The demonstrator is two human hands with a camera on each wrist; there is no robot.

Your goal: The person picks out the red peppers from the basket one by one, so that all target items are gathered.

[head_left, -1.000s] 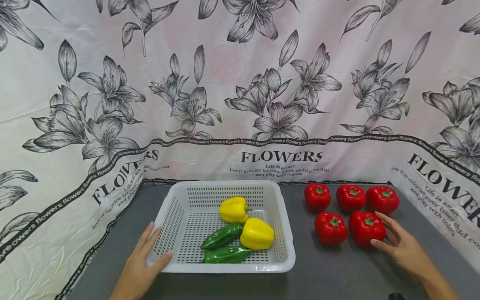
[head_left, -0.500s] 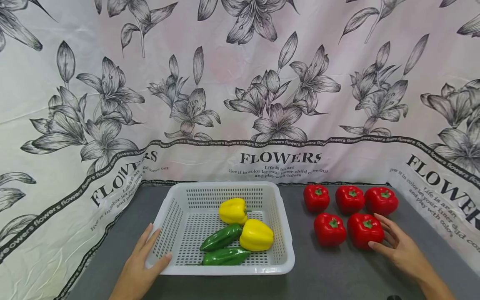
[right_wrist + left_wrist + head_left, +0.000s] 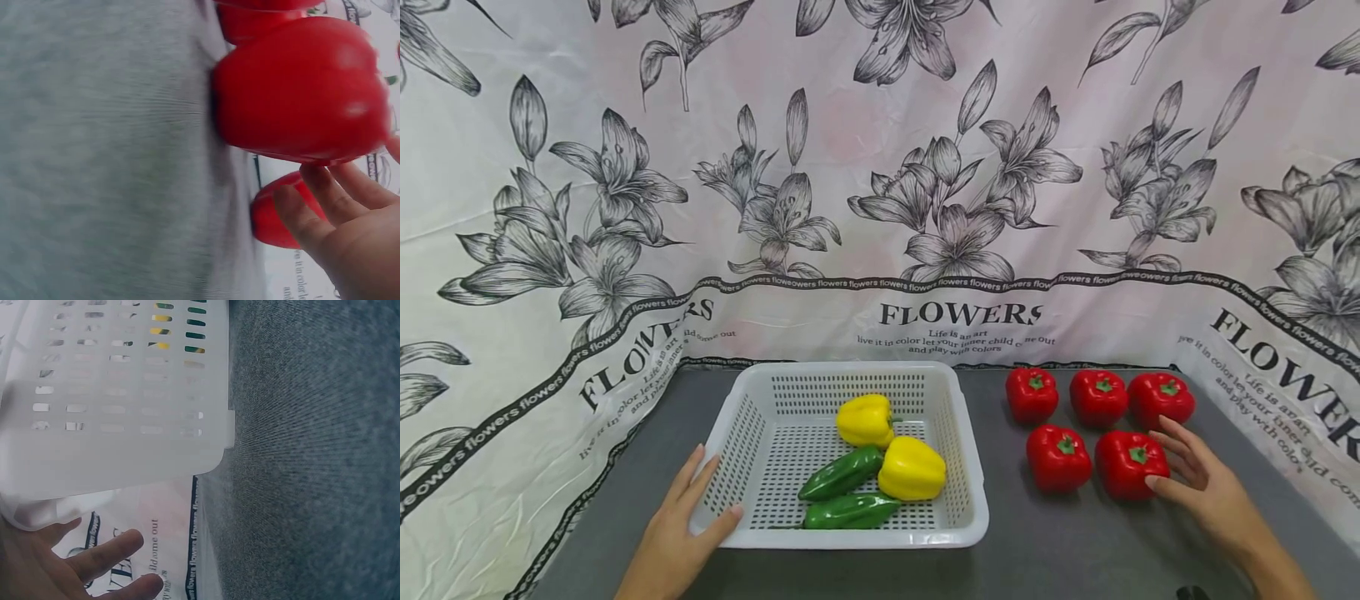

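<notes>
My right hand [image 3: 1213,492] is at the front right red bell pepper [image 3: 1131,467], its thumb at the near side and its fingers loosely extended along the right side. In the right wrist view that red bell pepper [image 3: 300,90] stands on the cloth, with the fingers [image 3: 340,203] close against it; firm contact is hard to tell. My left hand [image 3: 673,529] rests at the left rim of a white perforated basket [image 3: 981,500], fingers straight and thumb over the near corner. Inside lie two yellow bell peppers [image 3: 912,468] and two long green peppers [image 3: 852,511].
Several other red bell peppers [image 3: 1058,458] stand in two rows right of the basket. A grey cloth [image 3: 1022,550] covers the table. Behind and at both sides hangs a flower-printed curtain [image 3: 850,208]. A small black object [image 3: 1191,592] shows at the bottom edge.
My right hand has shifted slightly right, its grasp around the front right red bell pepper looser. That pepper sits marginally nearer to me. The left hand and basket stay put.
</notes>
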